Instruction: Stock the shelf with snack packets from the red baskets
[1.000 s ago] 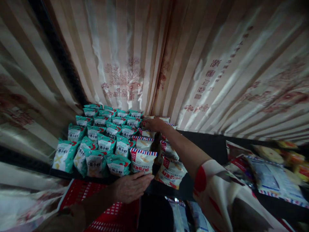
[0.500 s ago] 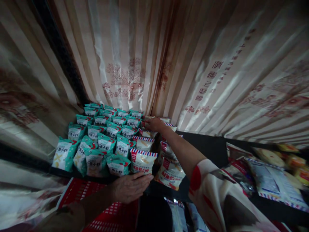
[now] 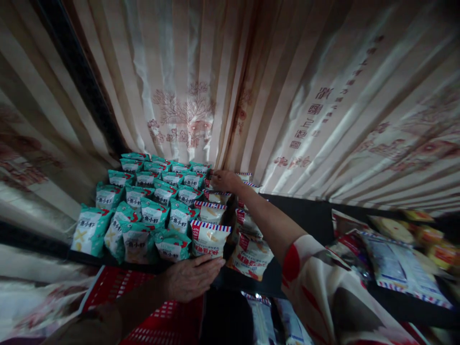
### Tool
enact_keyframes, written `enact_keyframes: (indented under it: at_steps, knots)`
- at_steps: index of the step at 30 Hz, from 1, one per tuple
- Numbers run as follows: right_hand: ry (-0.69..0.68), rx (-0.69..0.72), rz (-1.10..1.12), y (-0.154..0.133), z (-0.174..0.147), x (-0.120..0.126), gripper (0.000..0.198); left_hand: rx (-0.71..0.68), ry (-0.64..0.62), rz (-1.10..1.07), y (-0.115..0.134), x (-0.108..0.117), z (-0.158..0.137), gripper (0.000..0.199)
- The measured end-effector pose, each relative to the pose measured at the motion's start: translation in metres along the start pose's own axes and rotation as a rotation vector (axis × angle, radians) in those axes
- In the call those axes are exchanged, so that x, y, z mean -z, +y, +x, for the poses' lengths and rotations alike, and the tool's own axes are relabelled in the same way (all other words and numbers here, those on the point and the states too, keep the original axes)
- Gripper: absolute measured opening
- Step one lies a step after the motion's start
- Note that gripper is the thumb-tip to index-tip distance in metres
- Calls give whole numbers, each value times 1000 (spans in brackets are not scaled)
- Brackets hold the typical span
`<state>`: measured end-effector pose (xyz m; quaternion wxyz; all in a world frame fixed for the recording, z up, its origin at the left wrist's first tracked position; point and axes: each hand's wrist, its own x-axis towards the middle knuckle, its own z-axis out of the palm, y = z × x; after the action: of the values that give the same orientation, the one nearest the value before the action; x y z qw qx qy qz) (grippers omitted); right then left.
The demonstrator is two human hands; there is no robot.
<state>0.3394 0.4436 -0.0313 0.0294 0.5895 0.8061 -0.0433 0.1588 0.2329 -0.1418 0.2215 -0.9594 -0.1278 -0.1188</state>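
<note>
My left hand (image 3: 192,279) lies flat with fingers stretched out, its fingertips against the lower front of a white snack bag (image 3: 210,239) with a red-and-blue striped top. Farther back in that row, my right hand (image 3: 226,181) has its fingers curled at the top of another snack bag (image 3: 208,183), mostly hidden behind the hand. More striped bags stand between the hands, such as one (image 3: 210,212) in the middle. Right of this row is a second row of the same kind, with its front bag (image 3: 250,256) leaning. Teal snack bags (image 3: 153,214) stand in several rows on the left.
A red plastic basket (image 3: 158,326) sits below the shelf front. Blue-and-white packets (image 3: 264,318) lie lower down. On the right are a flat striped bag (image 3: 398,268) and yellow packets (image 3: 443,256). Pleated printed curtains (image 3: 187,57) hang behind the dark shelf (image 3: 298,215).
The view has shifted slightly, so the bags appear a little farther left. My right hand stays at the back of the striped row, and my left hand keeps its place at the front bag.
</note>
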Motion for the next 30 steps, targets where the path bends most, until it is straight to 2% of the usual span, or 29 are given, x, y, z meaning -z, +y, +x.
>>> enact_keyframes:
  at_steps: [6, 8, 11, 14, 18, 22, 26, 30]
  knots:
    - [20, -179, -63, 14, 4, 7, 49, -4, 23, 3, 2, -4, -1, 43]
    - [-13, -167, -77, 18, 3, 5, 48, -14, 42, 12, 2, -6, -1, 42]
    - [-74, -77, -81, 22, 2, 1, 41, -24, 42, 16, 2, -9, -2, 42]
    - [-112, -15, -78, 22, 2, -2, 42, -30, 27, 2, 1, -9, -2, 42]
    - [-124, -41, -83, 20, 3, -2, 53, -33, 26, -12, -1, -5, -1, 40]
    - [-131, -23, -55, 17, 4, -3, 55, -32, 21, 1, -1, -6, 0, 41]
    - [-135, -63, -4, 17, 6, -7, 57, -26, 47, -2, 2, -12, -3, 45]
    - [-144, -24, 78, 19, 10, -9, 56, -28, 52, 5, 2, -13, -3, 44]
